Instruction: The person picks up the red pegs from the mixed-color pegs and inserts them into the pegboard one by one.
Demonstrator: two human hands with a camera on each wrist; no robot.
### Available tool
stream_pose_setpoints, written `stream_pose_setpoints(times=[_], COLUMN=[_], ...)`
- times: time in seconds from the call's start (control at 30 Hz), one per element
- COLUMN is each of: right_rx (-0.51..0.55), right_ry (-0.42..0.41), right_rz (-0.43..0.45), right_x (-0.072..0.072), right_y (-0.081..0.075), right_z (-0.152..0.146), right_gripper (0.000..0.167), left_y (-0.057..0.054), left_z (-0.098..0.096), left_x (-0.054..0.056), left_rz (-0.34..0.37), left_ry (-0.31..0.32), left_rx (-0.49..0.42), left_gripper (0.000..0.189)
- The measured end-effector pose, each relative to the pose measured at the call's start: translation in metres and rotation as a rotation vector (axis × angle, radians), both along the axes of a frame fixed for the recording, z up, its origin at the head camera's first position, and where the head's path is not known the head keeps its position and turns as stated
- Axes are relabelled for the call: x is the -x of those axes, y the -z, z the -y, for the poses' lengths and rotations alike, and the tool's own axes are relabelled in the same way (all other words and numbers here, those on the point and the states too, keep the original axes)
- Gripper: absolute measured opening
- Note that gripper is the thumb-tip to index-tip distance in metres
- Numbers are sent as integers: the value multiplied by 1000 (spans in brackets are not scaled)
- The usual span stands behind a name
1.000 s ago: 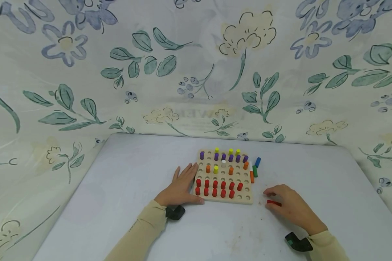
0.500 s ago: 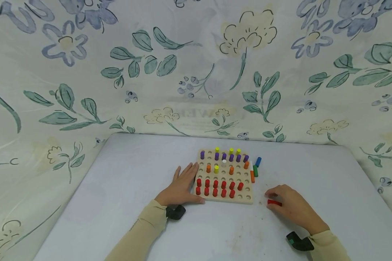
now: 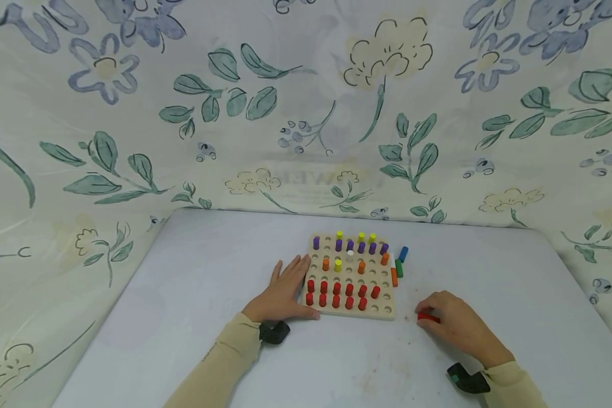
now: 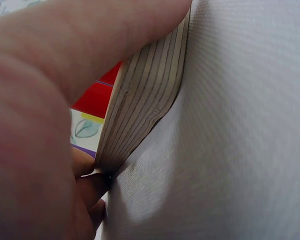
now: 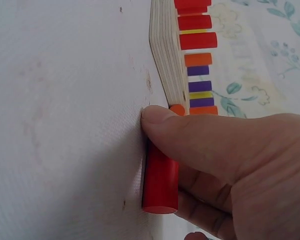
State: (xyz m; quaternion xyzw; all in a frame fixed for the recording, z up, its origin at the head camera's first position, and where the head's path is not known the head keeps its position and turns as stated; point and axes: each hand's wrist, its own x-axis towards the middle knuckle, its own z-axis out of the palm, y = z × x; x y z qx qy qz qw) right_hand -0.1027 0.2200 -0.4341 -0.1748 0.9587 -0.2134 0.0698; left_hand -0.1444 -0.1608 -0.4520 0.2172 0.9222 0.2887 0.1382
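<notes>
A wooden pegboard [image 3: 379, 301] lies on the table with coloured pegs standing in some of its holes. My left hand [image 3: 280, 297] rests at its near left corner, fingers fairly straight along the left side and thumb at the front edge. The left wrist view shows that thumb [image 4: 105, 37] against the board's layered side [image 4: 145, 95]. Right of the board, my right hand [image 3: 456, 324] holds a red peg [image 3: 428, 318] low at the table. In the right wrist view the thumb lies over the red peg [image 5: 161, 185]; the fingers behind it are partly hidden.
Loose on the table along the board's right side lie a blue peg [image 3: 403, 254], a green peg [image 3: 399, 268] and an orange peg [image 3: 394, 277], with a white one partly seen. Floral sheeting [image 3: 306, 113] hangs behind the white table [image 3: 209, 255].
My right index finger has come down nearer the thumb, closing the gap over the red peg. My left hand and the board stay in place.
</notes>
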Motion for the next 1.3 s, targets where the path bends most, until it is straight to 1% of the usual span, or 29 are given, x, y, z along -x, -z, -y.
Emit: stream_pose_setpoints(times=[0.27, 0.47, 0.87, 1.2, 1.3], right_rx=[-2, -7, 22, 38, 58], right_ry=[-4, 17, 42, 42, 32], right_rz=[-15, -36, -31, -59, -90], right_x=[0, -1, -2, -3, -4], right_y=[0, 0, -3, -4, -3], right_z=[0, 1, 7, 9, 9], right_gripper=[13, 14, 18, 20, 20], left_y=[1, 1, 1, 1, 2], left_z=[1, 1, 1, 1, 0], left_x=[0, 1, 0, 0, 1], left_rz=[-4, -5, -4, -4, -7], left_ry=[5, 7, 3, 4, 6], left_rx=[-8, -7, -14, -14, -15], left_gripper=[121, 121, 121, 121, 121])
